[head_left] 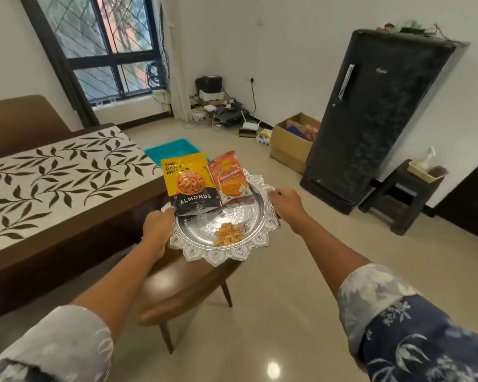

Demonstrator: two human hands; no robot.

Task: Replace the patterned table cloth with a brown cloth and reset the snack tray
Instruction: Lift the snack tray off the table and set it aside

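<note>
Round embossed silver snack tray (pixel 224 260), where is it now?
— I see the left hand (pixel 156 230) and right hand (pixel 287 205) gripping its rim, clear of the brown table (pixel 75 224). The cream leaf-patterned table cloth (pixel 53 183) isn't replaced yet.

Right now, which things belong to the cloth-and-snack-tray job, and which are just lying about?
For the job: silver tray, held by left hand and right hand; almonds packet; orange snack packet; loose snacks; patterned cloth.
Lying about: black fridge; cardboard box; teal bin; dark stool.

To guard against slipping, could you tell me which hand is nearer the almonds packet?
Left. The left hand grips the tray rim beside the almonds packet; the right hand holds the opposite rim.
</note>
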